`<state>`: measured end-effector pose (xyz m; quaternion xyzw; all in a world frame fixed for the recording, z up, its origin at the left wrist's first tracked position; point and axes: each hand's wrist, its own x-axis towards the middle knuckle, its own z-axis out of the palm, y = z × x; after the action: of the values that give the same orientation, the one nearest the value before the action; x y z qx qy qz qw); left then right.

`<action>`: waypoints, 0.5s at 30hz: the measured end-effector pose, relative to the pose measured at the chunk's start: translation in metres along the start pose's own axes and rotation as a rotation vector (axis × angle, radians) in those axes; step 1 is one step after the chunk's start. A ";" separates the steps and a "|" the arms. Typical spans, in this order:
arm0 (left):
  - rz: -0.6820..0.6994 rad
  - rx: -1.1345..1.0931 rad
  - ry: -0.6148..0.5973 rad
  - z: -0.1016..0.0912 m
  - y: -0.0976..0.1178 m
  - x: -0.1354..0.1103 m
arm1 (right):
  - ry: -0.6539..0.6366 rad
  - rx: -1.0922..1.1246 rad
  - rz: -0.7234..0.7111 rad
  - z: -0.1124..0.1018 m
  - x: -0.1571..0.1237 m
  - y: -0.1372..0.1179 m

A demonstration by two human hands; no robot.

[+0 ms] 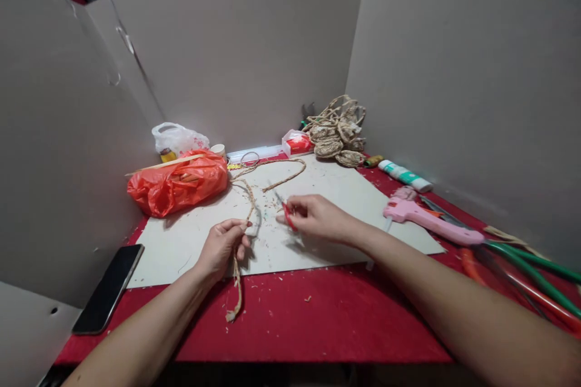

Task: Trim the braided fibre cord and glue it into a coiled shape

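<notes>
A tan braided rope (238,290) passes through my left hand (223,247), pinched between thumb and fingers. Its knotted, frayed end hangs down over the red cloth, while the other part runs up across the white board (181,254) and loops to the right. My right hand (308,214) is closed around the red handles of a small pair of scissors (287,213), whose blades point up and left, apart from the rope in my left hand. A loose rope end lies just beyond the blades. Small fibre scraps are scattered on the board.
An orange plastic bag (177,187) and a black phone (109,290) lie at left. Coiled rope pieces (336,133) are heaped at the back right. A pink glue gun (431,221), a white-and-green tube (405,176) and green-handled pliers (535,260) lie at right. Grey panels (227,60) enclose the table.
</notes>
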<state>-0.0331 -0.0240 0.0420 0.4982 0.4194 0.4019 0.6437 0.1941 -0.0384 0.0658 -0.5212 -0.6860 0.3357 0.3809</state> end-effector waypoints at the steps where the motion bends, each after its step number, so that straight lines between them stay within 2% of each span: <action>1: -0.003 0.002 -0.009 0.001 -0.002 0.000 | -0.059 -0.221 -0.077 0.005 -0.004 -0.002; 3: -0.004 0.002 -0.020 0.003 -0.004 -0.001 | -0.132 -0.589 -0.160 0.013 -0.010 -0.004; 6: 0.000 -0.013 -0.015 0.005 -0.006 -0.002 | -0.186 -0.870 -0.175 0.018 -0.015 -0.003; 10: 0.018 -0.003 -0.021 0.006 -0.008 -0.002 | -0.199 -1.022 -0.193 0.019 -0.017 -0.002; 15: 0.014 0.050 -0.034 0.006 -0.010 -0.002 | -0.189 -1.066 -0.181 0.022 -0.018 -0.005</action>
<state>-0.0269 -0.0296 0.0330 0.5237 0.4148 0.3874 0.6353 0.1760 -0.0579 0.0562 -0.5484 -0.8344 -0.0469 0.0281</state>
